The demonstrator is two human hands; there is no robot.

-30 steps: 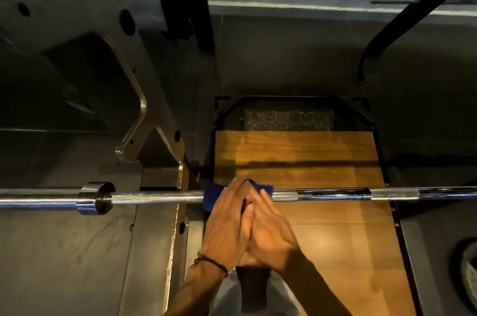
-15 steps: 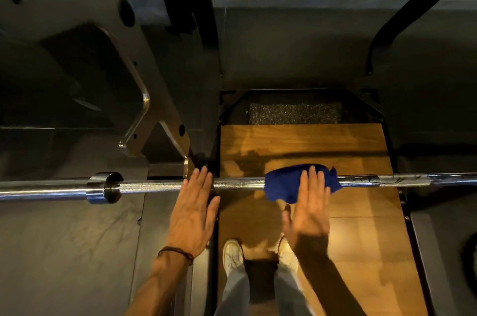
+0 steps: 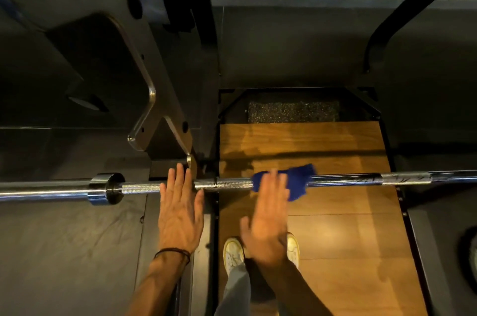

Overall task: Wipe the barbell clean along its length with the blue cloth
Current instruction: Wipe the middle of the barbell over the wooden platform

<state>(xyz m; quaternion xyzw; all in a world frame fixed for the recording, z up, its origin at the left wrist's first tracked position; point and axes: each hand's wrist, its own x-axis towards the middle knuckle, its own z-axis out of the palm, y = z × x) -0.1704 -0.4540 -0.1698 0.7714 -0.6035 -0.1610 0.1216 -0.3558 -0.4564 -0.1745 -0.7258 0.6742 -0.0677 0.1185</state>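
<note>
Blue cloth (image 3: 296, 181): soft, limp, draped over rigid, heavy barbell (image 3: 232, 183); right hand (image 3: 268, 222) flat atop, fingers straight; left hand (image 3: 179, 212) flat, steadying.

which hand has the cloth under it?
The right hand: its flat fingers press the blue cloth onto the steel barbell. The left hand rests bare on the bar, with a dark wristband.

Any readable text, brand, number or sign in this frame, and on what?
None can be read. The barbell, its collar, the blue cloth, the rack upright, the wooden platform and the white shoes show no legible lettering; the picture is dim and partly motion-blurred.
</note>
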